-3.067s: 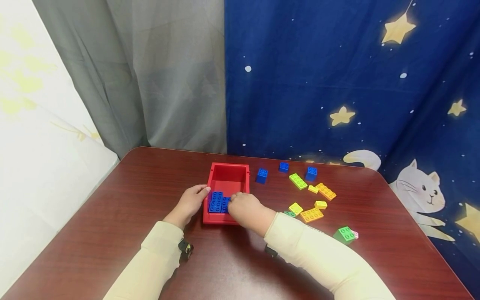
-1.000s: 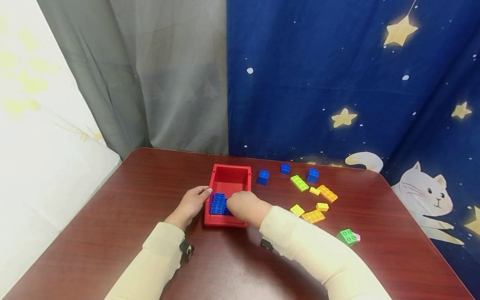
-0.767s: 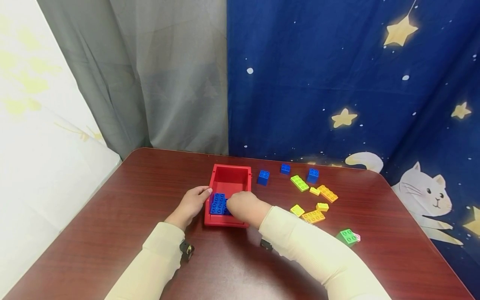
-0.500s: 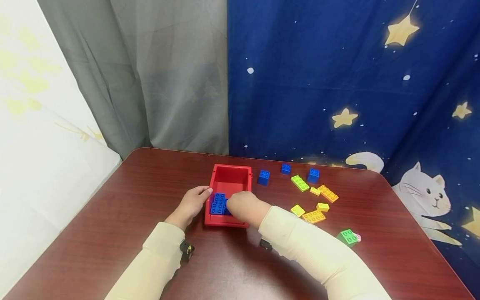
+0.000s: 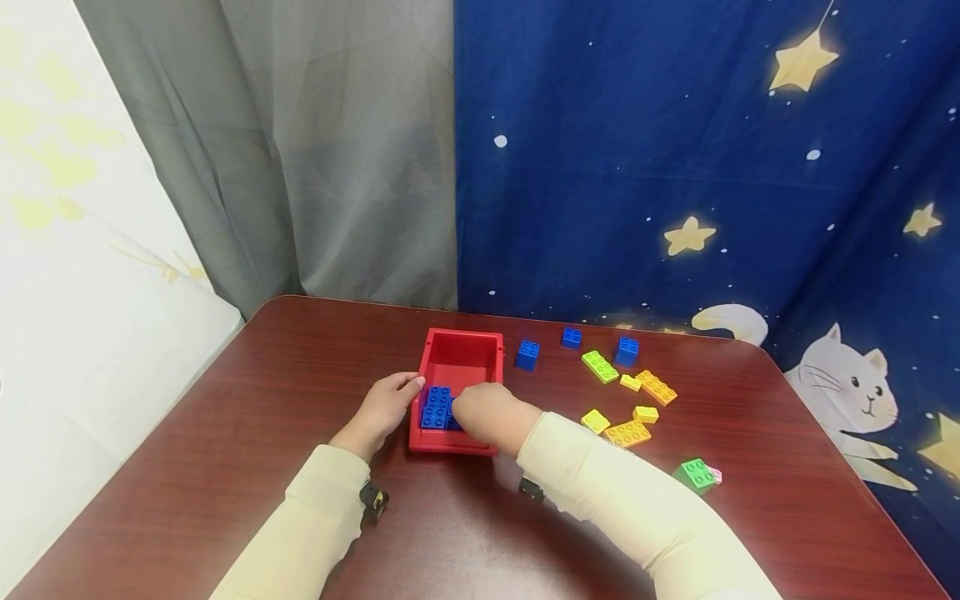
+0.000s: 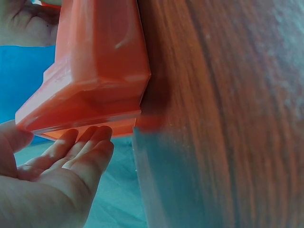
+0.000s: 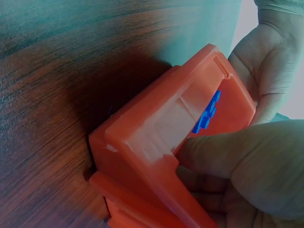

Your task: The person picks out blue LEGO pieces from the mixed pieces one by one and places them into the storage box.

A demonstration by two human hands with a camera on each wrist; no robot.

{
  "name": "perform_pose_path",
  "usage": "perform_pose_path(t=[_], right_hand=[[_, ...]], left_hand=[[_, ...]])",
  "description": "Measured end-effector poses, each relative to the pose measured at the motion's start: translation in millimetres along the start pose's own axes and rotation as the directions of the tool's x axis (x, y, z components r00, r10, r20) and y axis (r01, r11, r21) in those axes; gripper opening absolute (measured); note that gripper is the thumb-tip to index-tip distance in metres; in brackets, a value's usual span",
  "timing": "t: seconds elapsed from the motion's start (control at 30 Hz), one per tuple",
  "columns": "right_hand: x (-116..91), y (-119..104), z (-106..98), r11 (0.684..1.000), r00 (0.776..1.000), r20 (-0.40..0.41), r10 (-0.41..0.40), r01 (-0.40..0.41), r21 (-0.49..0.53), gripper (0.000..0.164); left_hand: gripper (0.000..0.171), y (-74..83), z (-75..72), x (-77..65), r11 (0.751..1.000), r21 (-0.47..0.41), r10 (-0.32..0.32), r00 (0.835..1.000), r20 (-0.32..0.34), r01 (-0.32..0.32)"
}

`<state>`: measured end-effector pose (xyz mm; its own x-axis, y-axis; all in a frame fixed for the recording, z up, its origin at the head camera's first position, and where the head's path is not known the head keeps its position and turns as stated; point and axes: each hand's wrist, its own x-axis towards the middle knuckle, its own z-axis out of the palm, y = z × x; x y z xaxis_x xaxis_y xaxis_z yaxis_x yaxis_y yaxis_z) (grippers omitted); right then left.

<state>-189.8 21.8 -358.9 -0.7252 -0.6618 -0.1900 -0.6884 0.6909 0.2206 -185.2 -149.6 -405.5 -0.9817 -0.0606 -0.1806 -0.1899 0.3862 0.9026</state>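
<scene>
Backdrop: navy-blue fabric curtain with printed stars [image 5: 585, 150], beyond the box. Below it, reddish-brown wood-grain counter [image 5: 442, 533]. On that, a rectangular, open-topped red plastic box [image 5: 461, 348], landmark for these notes.

At the box's left wall, left hand [image 5: 381, 408]: grip clamped on the rim, thumb at the edge, fingers against the outer side; likely steadying the box against sliding. Right hand [image 5: 491, 412] reaches down inside the box, near right, fingers curled. Whether that grip is clamped on a piece, cannot tell; the hand hides its fingertips.

Inside the box, near left: dark-blue studded plastic bricks [image 5: 435, 408], up close to the walls, probably so those hold them square.

Loose, right of the box: two flat orange studded plates [image 5: 627, 432], one flat lime-green studded plate [image 5: 600, 367], a green studded block [image 5: 696, 474], three blue studded blocks [image 5: 527, 356], three small yellow pieces [image 5: 595, 421]. Spread perhaps keeps each easy to reach. Smallest: pink piece [image 5: 717, 475], just beside the green block, partly hidden.
</scene>
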Motion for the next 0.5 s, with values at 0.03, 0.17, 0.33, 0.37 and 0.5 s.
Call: perform_pose_path(t=[0.03,0.17,0.33,0.37,0.5], right_hand=[[-0.2,-0.1,0.0,1.000,1.000,-0.001,-0.001,0.001,0.000,0.025],[-1.3,-0.3,-0.5,1.000,1.000,-0.001,0.004,-0.004,0.017,0.026],[-0.1,-0.6,1.0,1.000,1.000,-0.002,0.006,-0.006,0.004,0.023],[0.5,-0.7,1.6,1.000,1.000,-0.003,0.005,-0.005,-0.004,0.021],[1.8,-0.4,3.3,1.000,1.000,0.001,0.016,-0.016,-0.014,0.021]], left_hand=[[0.051,-0.1,0.0,0.1,1.000,-0.001,0.001,1.000,0.000,-0.001],[0.051,-0.7,0.2,0.4,1.000,0.000,0.001,1.000,0.001,-0.001],[0.050,-0.6,0.4,0.6,1.000,0.005,0.007,1.000,-0.003,-0.007],[0.050,-0.3,0.4,0.5,1.000,0.006,0.009,1.000,-0.005,-0.009],[0.050,0.3,0.4,0.5,1.000,0.007,0.010,1.000,-0.007,-0.010]])
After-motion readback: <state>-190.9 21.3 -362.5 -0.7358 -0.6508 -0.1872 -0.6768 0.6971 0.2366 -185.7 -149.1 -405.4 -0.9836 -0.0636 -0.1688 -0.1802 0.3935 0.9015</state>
